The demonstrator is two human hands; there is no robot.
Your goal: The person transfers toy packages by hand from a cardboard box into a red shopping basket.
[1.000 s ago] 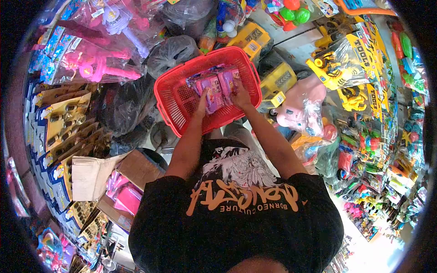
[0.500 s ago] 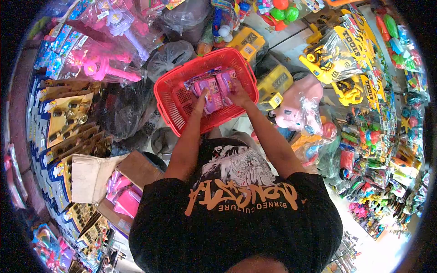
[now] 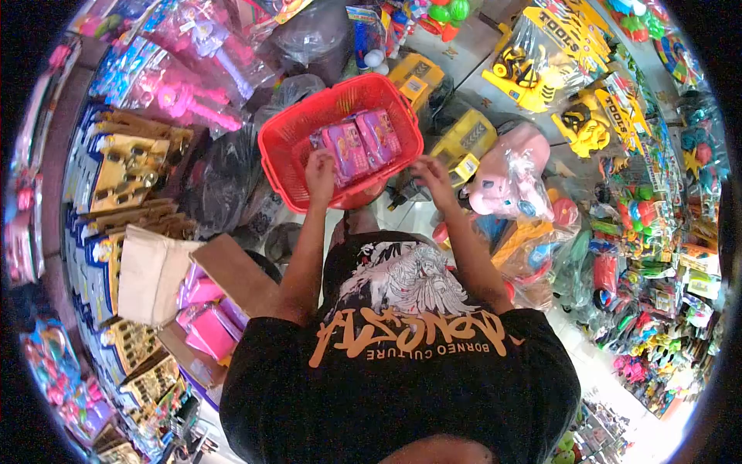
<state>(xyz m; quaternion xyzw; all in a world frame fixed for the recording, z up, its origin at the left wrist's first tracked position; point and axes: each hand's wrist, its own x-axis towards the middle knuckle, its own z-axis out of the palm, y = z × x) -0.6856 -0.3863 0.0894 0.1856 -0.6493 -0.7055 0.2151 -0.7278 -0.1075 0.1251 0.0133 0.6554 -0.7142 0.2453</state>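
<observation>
A red plastic basket (image 3: pixel 278 176) stands in front of me, with pink-and-purple packaged toys (image 3: pixel 357 145) lying side by side in it. My left hand (image 3: pixel 320 175) is over the basket's near left part, its fingers loosely bent beside the left package; no grip on it shows. Outside the basket's right rim, my right hand (image 3: pixel 434 182) hangs with its fingers apart and nothing in them. It is nearest to the rim and a yellow boxed toy (image 3: pixel 466 139).
An open cardboard box (image 3: pixel 239 278) with pink packages stands at my left, beside carded toys (image 3: pixel 127 174). A pink bagged toy (image 3: pixel 510 174) and yellow truck toys (image 3: pixel 533 77) lie to the right. Dark plastic bags (image 3: pixel 224 185) sit left of the basket.
Both hands have come off the packages, which now lie in the basket. My right hand has moved out past the right rim; my left has drawn back to the left.
</observation>
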